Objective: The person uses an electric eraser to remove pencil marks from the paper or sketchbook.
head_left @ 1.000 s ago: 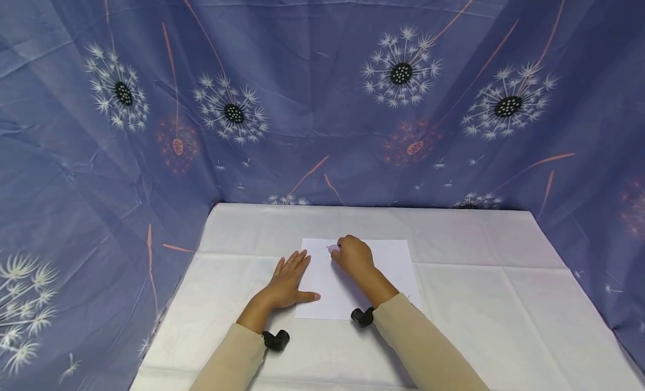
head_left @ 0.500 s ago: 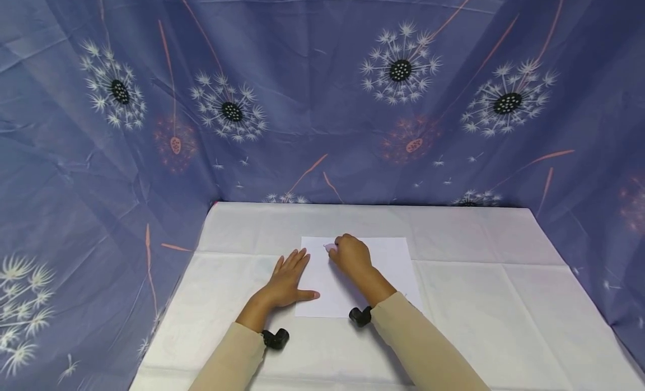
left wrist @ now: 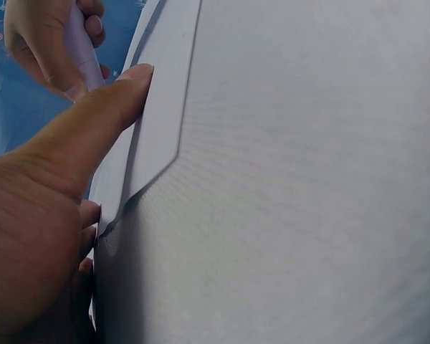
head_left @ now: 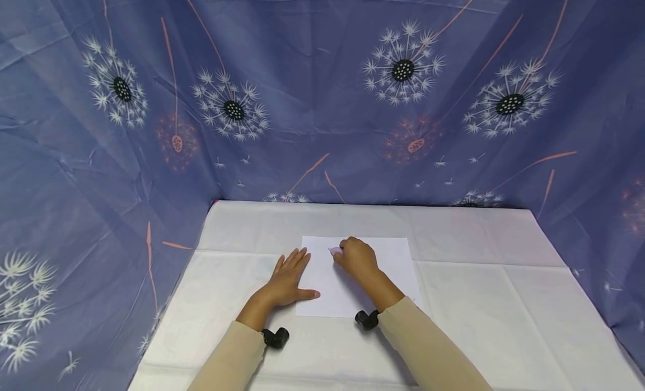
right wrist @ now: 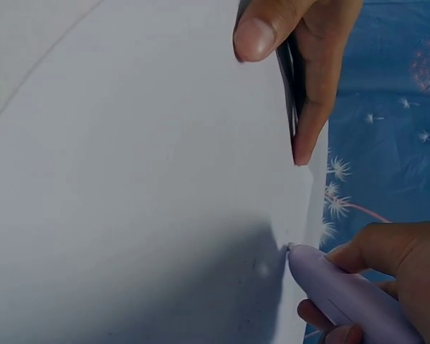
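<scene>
A white sheet of paper (head_left: 393,268) lies flat on the white-covered table. On its left edge rests my left hand (head_left: 286,282), fingers spread, thumb stretched onto the sheet; the thumb (left wrist: 107,118) shows close to the paper's corner in the left wrist view. My right hand (head_left: 356,257) grips a lilac tool (right wrist: 344,294) with a smooth, rounded body and a small narrow tip. The tip is right at the paper, in its upper left part, pointing left. Small dark specks (right wrist: 244,281) show on the sheet near the tip. My fingers partly cover the tool's body.
The table's cover (head_left: 494,301) has fold creases. A blue curtain (head_left: 312,99) with dandelion prints hangs behind the table and along its sides. A black wrist device (head_left: 276,338) sits at the left cuff, another black wrist device (head_left: 367,320) at the right.
The right hand with the lilac tool shifted slightly left, then came back a little to the right. My left hand has kept its place on the paper.
</scene>
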Available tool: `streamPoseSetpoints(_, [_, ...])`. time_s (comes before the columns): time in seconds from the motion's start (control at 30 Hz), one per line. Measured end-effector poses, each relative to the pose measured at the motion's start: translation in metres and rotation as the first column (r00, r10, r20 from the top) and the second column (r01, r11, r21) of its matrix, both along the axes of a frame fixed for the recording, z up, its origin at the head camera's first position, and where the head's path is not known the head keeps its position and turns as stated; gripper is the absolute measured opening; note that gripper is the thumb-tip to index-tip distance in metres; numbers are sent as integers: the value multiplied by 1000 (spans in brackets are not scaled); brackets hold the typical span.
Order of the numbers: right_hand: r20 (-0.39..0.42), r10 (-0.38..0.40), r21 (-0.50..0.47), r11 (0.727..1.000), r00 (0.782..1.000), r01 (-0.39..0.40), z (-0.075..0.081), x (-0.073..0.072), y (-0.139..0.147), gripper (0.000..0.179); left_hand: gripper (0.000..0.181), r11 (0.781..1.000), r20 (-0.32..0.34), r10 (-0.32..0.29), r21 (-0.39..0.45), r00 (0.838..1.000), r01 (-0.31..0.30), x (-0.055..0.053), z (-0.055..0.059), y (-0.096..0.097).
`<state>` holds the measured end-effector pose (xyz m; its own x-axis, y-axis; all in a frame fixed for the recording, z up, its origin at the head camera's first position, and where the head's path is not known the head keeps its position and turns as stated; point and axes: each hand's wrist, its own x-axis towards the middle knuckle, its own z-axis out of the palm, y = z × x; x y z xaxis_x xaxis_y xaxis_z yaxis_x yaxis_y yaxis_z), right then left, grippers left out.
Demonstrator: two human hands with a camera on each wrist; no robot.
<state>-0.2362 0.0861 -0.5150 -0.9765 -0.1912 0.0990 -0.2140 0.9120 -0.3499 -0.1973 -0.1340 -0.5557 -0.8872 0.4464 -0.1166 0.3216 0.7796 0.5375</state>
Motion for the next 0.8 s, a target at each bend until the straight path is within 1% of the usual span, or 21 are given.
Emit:
streamPoseSetpoints(0.13, [-4,8,4,1000,1000,-8,1,-1,-1,22,107,1000,0,2,-1,1000,-2,-1,1,-1])
streamPoseSetpoints(0.3, [-14,0,1,1000,1000,0,-1,-5,0,22,107,1000,-5,-9,-10,1000,9,-1,-2,-2])
streamPoseSetpoints(0.47, [8,-6,17,1000,1000,5,0,-7,2,21,107,1000,-1,-15,-7,1000,15,-2,-4,-1])
streamPoseSetpoints(0.63, [37,5,29,1000,999,-6,4,-6,4,25,107,1000,5,-10,-16,1000,10,-2,-3,-2])
streamPoseSetpoints(0.8, [24,6,20,1000,1000,-6,3,-7,4,22,106,1000,10,-7,-9,1000,7,-1,-1,-1])
